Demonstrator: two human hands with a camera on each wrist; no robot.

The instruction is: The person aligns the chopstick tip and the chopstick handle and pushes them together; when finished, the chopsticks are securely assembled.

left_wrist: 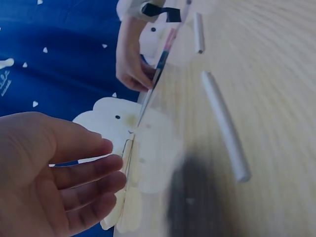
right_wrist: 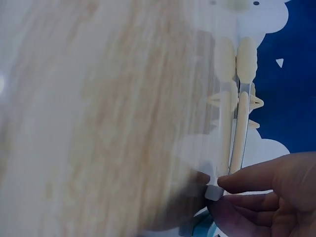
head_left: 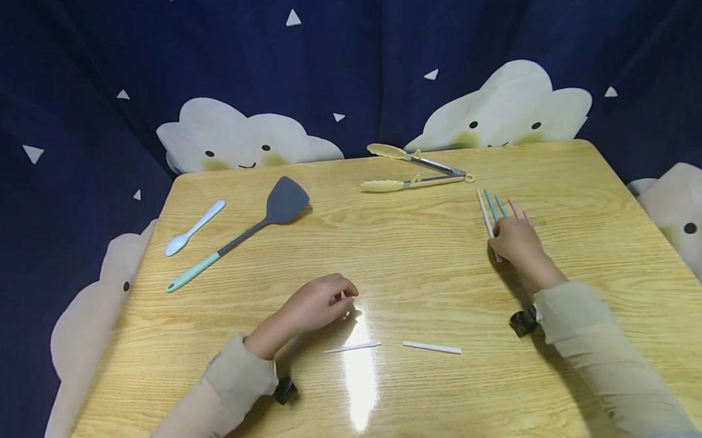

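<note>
At the right of the table, my right hand (head_left: 518, 243) pinches a slim white stick (head_left: 483, 208) between thumb and fingers. The squarish end of the white stick (right_wrist: 214, 192) shows at the fingertips in the right wrist view. Beside it lie two blue sticks (head_left: 491, 205) and two pink sticks (head_left: 513, 207), partly covered by this hand. My left hand (head_left: 318, 303) hovers over the middle of the table, fingers loosely bent, holding nothing. Nearest to it are two white sticks lying apart, a left one (head_left: 353, 347) and a right one (head_left: 432, 347).
Yellow-tipped tongs (head_left: 434, 181) lie spread at the table's back edge. A dark spatula (head_left: 287, 201) with a mint handle and a pale blue spoon (head_left: 194, 230) lie at the left. Behind the wooden table (head_left: 387, 243) hangs a navy curtain (head_left: 344, 56) with clouds.
</note>
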